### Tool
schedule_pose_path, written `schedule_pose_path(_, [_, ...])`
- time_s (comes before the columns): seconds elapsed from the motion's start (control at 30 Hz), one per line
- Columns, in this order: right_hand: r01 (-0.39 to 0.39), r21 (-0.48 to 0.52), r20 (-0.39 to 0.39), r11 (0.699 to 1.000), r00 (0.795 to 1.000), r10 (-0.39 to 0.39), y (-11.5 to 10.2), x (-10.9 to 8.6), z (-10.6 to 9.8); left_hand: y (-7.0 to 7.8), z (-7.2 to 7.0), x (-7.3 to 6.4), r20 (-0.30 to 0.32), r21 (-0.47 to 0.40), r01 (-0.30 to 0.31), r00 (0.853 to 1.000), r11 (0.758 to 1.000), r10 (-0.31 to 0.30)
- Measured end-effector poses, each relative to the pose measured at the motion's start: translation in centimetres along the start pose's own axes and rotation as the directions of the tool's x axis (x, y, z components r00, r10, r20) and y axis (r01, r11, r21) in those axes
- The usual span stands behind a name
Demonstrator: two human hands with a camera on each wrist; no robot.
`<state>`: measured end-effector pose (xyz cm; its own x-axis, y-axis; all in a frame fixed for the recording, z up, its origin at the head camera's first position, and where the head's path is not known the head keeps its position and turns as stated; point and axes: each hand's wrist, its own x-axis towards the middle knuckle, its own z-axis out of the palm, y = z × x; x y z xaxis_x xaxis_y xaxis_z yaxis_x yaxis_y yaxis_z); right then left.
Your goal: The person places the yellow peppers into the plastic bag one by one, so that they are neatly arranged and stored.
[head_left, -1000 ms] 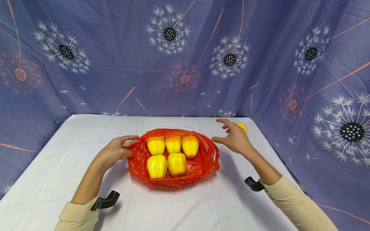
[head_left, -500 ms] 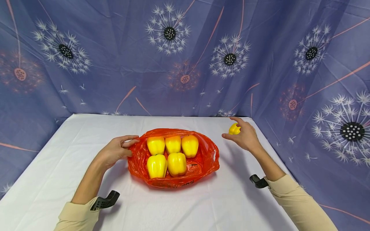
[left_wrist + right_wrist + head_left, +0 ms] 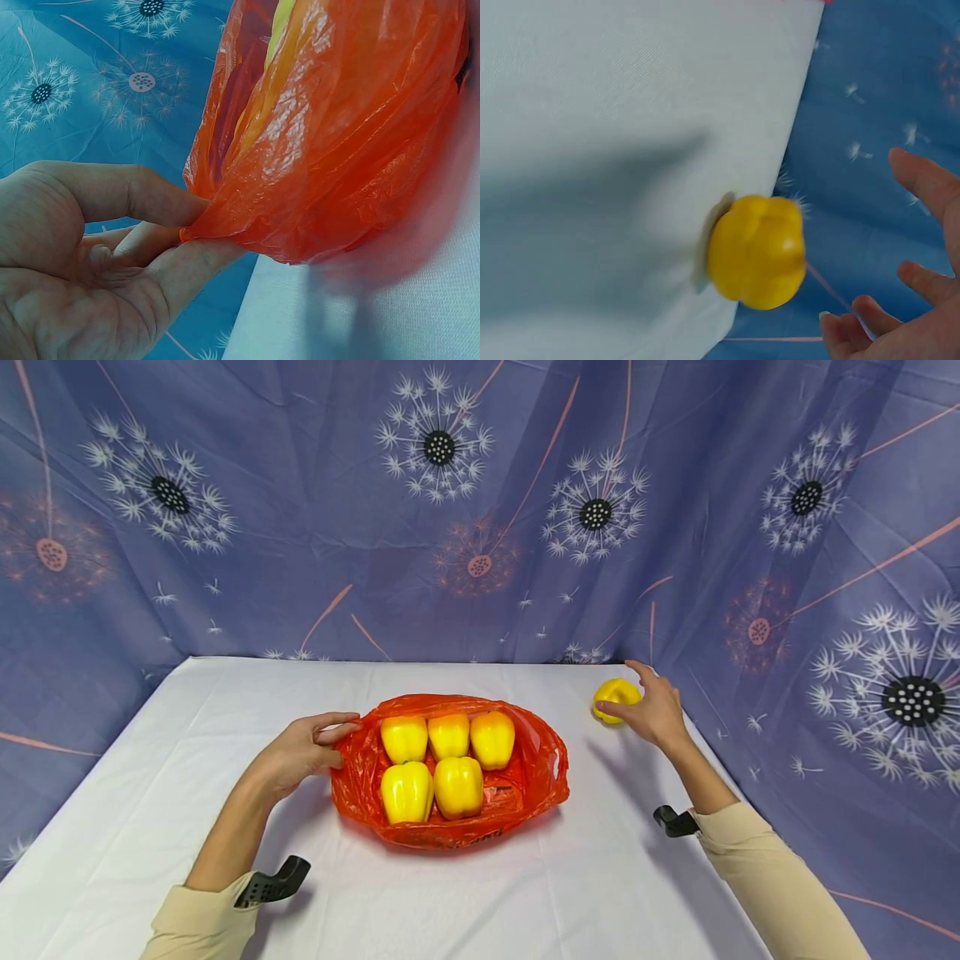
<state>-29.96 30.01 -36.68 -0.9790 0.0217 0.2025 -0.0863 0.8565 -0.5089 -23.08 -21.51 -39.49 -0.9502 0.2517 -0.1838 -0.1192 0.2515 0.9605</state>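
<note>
At the middle of the table a red plastic bag (image 3: 360, 802) lies with its mouth spread, and several yellow bell peppers (image 3: 459, 787) sit inside in two rows. My left hand (image 3: 296, 753) pinches the bag's left edge; in the left wrist view, thumb and finger close on the thin red plastic (image 3: 300, 165). A single yellow bell pepper (image 3: 619, 692) stands outside the bag, near the far right corner. Over its right side is my right hand (image 3: 654, 708), fingers spread. In the right wrist view this hand (image 3: 922, 330) is apart from the pepper (image 3: 757, 251).
A white cloth (image 3: 480, 902) covers the table. Blue fabric with a dandelion print (image 3: 315, 527) hangs behind it and along both sides. Black devices are strapped at the left wrist (image 3: 273, 882) and at the right wrist (image 3: 675, 821).
My right hand has moved right, from beside the bag to the lone pepper, which is now more visible. The left hand and the bag have stayed in place.
</note>
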Motion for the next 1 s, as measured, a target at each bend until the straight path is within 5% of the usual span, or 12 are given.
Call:
schedule_pose_path(0.4, [-0.089,-0.018,0.007,0.996,0.996,0.089,2.4,1.8,1.2,-0.2,-0.2,0.0,0.0,-0.01,-0.008,1.0,1.0,0.008])
schedule_pose_path(1.0, [-0.124,-0.117,0.123,0.985,0.983,0.139,4.5,3.6,1.9,-0.2,-0.3,-0.1,-0.001,-0.019,-0.013,1.0,1.0,0.013])
